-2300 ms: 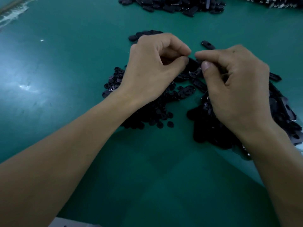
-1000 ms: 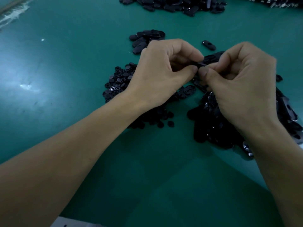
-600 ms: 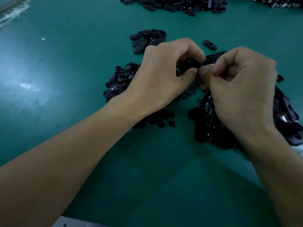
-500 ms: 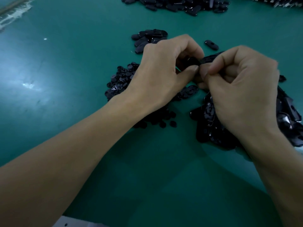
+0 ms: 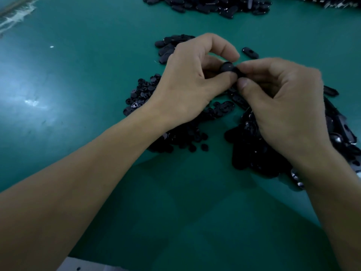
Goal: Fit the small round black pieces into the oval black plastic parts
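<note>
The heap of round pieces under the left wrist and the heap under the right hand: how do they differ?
The heap of round pieces holds small discs; the right heap holds bigger, longer oval parts. The first lies under the left hand, the second under the right hand. Both are black, on the green table, partly hidden.

Oval part (image 5: 227, 67) mostly covered by left hand (image 5: 187, 85) and right hand (image 5: 283, 106); seating unreadable. Top pile (image 5: 211, 4) cropped by frame edge.
</note>
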The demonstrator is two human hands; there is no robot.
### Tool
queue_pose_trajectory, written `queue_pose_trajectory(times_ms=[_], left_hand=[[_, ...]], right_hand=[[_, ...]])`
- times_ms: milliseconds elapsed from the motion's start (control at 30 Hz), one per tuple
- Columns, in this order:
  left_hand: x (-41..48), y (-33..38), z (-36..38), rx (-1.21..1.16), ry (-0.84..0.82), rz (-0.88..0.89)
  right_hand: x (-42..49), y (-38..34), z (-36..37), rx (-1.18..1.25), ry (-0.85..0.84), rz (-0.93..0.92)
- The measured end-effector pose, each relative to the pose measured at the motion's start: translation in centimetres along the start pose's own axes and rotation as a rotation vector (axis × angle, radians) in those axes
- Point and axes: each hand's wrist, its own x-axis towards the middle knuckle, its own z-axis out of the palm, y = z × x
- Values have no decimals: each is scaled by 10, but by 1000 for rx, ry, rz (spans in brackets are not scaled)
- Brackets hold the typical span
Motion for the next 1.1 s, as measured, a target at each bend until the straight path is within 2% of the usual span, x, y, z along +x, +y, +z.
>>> queue_pose_trajectory(times_ms=[200,1100], left_hand=[[0,4,-4,-105,-17,-26],[0,3,-6,-127,-30,-62]], right_hand=[[4,3,-7,174,-37,14],[8,10,-10,306,-89,92]])
